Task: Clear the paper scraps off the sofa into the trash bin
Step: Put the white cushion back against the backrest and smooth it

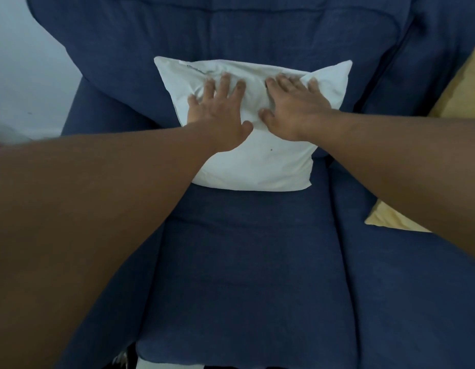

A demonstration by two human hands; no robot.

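Observation:
A white pillow leans against the backrest of the blue sofa, standing on the middle seat cushion. My left hand lies flat on the pillow's upper left part, fingers spread. My right hand presses flat on its upper right part, fingers spread too. Neither hand grips anything. No paper scraps and no trash bin show in this view.
A yellow cushion lies on the right seat, partly hidden by my right forearm. A pale wall stands beyond the sofa's left arm. The seat cushion in front of the pillow is bare blue fabric.

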